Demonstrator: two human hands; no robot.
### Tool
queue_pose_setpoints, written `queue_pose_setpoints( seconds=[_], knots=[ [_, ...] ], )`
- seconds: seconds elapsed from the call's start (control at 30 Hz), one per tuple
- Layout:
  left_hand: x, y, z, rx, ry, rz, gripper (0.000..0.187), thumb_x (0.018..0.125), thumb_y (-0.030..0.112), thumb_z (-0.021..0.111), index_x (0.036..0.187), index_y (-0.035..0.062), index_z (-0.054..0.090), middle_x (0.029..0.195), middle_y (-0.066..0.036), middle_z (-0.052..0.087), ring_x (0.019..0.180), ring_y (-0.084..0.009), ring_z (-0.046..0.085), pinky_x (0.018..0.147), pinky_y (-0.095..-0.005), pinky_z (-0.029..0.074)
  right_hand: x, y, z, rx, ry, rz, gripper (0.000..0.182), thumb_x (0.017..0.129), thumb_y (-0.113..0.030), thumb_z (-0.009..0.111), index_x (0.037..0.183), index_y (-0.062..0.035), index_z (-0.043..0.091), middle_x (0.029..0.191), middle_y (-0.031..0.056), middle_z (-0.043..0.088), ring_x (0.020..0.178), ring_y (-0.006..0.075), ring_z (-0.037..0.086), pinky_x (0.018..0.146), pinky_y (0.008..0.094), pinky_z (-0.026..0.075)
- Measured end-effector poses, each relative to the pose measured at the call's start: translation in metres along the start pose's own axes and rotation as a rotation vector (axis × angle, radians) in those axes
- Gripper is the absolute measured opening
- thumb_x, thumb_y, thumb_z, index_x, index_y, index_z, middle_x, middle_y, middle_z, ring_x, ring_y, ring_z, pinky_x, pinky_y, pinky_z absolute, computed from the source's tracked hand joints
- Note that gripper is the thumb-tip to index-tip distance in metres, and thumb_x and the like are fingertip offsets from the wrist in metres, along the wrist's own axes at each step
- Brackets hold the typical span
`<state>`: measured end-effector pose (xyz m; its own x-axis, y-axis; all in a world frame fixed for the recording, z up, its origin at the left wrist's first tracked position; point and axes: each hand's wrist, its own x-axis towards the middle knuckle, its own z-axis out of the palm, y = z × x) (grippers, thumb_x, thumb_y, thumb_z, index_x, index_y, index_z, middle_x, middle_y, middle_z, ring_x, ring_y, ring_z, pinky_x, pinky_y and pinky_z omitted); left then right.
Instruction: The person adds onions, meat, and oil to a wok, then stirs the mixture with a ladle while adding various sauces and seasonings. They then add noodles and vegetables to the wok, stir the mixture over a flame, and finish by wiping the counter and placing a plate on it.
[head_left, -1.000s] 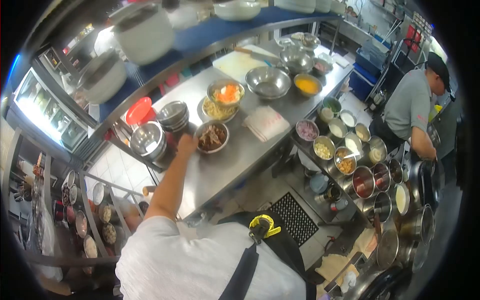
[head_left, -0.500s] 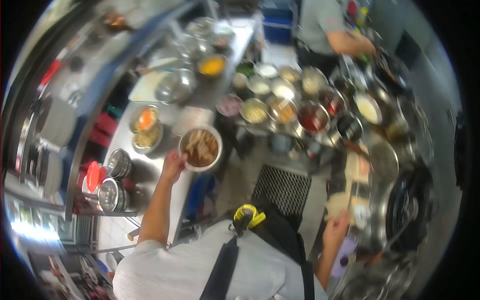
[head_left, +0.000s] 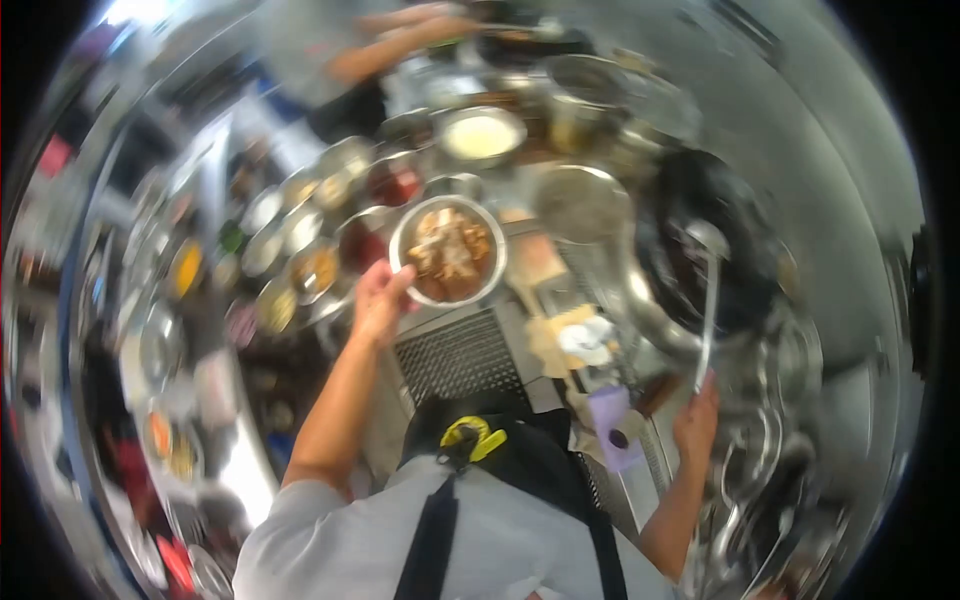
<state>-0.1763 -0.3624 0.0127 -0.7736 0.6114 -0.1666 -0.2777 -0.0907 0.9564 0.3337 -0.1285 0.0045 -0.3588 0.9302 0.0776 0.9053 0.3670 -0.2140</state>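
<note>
My left hand (head_left: 382, 303) is closed on the near left rim of a metal bowl (head_left: 496, 262). Brown sauced chunks, perhaps meat, with paler pieces on top (head_left: 450, 250) fill the bowl, which is held up over the gap between the counters. On the right, my right hand (head_left: 697, 420) grips the end of a long-handled ladle (head_left: 711, 300). The ladle's round head lies over a large black wok (head_left: 680, 215), whose inside looks dark and shiny.
Beyond the bowl stand several ingredient bowls, among them one of red sauce (head_left: 395, 182) and one of pale yellow liquid (head_left: 484, 137). A lidded-looking round pan (head_left: 582, 204) sits left of the wok. A purple packet (head_left: 613, 425) lies by the counter edge. Another person's forearm (head_left: 390, 50) reaches over the far stove.
My view has turned right toward the stove. The bowl in my left hand has swung from the left counter toward the wok. My right hand has taken hold of the ladle.
</note>
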Motion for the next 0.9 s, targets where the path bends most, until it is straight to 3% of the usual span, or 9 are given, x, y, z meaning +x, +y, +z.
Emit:
queue_pose_setpoints(
  seconds=[0.07,0.2,0.33,0.37,0.6,0.67,0.73,0.8,0.9],
  knots=[
    [0.019,0.008,0.045,-0.056,-0.118,-0.069,0.013,0.093,0.018,0.068,0.087,0.0110,0.059,0.079,-0.001,0.064,0.059,-0.0095,0.060,0.051,-0.0254,0.051,0.007,0.015,0.007,-0.022,0.065,0.024,0.077,0.082,-0.001,0.050,0.155,-0.0096,0.024,0.116,0.0271,0.058,0.098,0.0449,0.061,0.084,0.0500,0.049],
    [0.059,0.008,0.139,-0.104,-0.367,-0.184,0.014,0.094,0.015,0.066,0.083,0.0131,0.057,0.071,-0.001,0.064,0.055,-0.0114,0.061,0.048,-0.0250,0.053,0.026,-0.026,-0.013,0.176,-0.005,0.061,0.078,0.087,-0.011,0.056,0.155,-0.0046,0.018,0.102,0.0304,0.062,0.091,0.0487,0.060,0.086,0.0529,0.048],
    [0.110,0.008,0.192,-0.074,-0.508,-0.231,0.014,0.093,0.012,0.067,0.082,0.0115,0.058,0.068,-0.003,0.064,0.055,-0.0127,0.062,0.050,-0.0262,0.054,-0.012,-0.076,-0.046,1.092,-0.135,0.447,0.075,0.088,-0.003,0.059,0.155,-0.0069,0.026,0.084,0.0104,0.061,0.061,0.0191,0.059,0.055,0.0340,0.050],
    [0.125,0.010,0.212,-0.040,-0.560,-0.223,0.014,0.092,0.012,0.067,0.082,0.0113,0.058,0.070,-0.003,0.064,0.055,-0.0127,0.062,0.050,-0.0265,0.054,-0.013,-0.087,-0.066,1.299,-0.118,0.593,0.074,0.088,0.001,0.059,0.155,-0.0087,0.028,0.079,0.0021,0.056,0.054,0.0070,0.050,0.046,0.0233,0.042],
    [0.197,0.010,0.363,0.272,-0.897,-0.051,0.018,0.089,0.018,0.071,0.077,0.0091,0.061,0.076,-0.004,0.066,0.059,-0.0130,0.063,0.050,-0.0279,0.054,-0.044,-0.133,-0.057,1.201,0.047,0.556,0.079,0.088,0.003,0.058,0.157,-0.0149,0.023,0.081,0.0016,0.056,0.056,0.0075,0.051,0.048,0.0239,0.045],
    [0.215,-0.014,0.409,0.511,-1.003,0.188,0.022,0.089,0.022,0.071,0.077,0.0070,0.060,0.074,-0.006,0.065,0.057,-0.0156,0.063,0.052,-0.0312,0.055,-0.038,-0.150,-0.056,1.090,0.113,0.619,0.075,0.087,0.003,0.058,0.155,-0.0138,0.029,0.084,0.0047,0.058,0.060,0.0106,0.055,0.055,0.0252,0.047],
    [0.227,-0.044,0.458,0.921,-0.978,0.744,0.024,0.088,0.024,0.068,0.078,0.0046,0.059,0.073,-0.013,0.065,0.061,-0.0262,0.066,0.060,-0.0417,0.055,-0.032,-0.166,-0.049,0.917,0.141,0.667,0.074,0.086,0.004,0.058,0.153,-0.0128,0.034,0.090,0.0094,0.062,0.067,0.0154,0.060,0.061,0.0275,0.049],
    [0.223,-0.071,0.488,0.838,-0.926,1.312,0.019,0.086,0.020,0.064,0.078,0.0032,0.058,0.075,-0.019,0.064,0.073,-0.0382,0.067,0.069,-0.0501,0.052,-0.034,-0.177,-0.044,0.725,0.227,0.631,0.073,0.084,0.004,0.059,0.152,-0.0120,0.037,0.095,0.0154,0.064,0.074,0.0233,0.064,0.068,0.0309,0.050],
    [0.203,-0.077,0.510,0.888,-1.007,1.256,0.010,0.085,0.013,0.059,0.083,0.0038,0.059,0.089,-0.021,0.065,0.083,-0.0459,0.063,0.073,-0.0533,0.052,-0.037,-0.188,-0.047,0.459,0.342,0.515,0.074,0.081,0.001,0.060,0.151,-0.0099,0.037,0.102,0.0293,0.062,0.092,0.0468,0.062,0.083,0.0431,0.051]
  ],
)
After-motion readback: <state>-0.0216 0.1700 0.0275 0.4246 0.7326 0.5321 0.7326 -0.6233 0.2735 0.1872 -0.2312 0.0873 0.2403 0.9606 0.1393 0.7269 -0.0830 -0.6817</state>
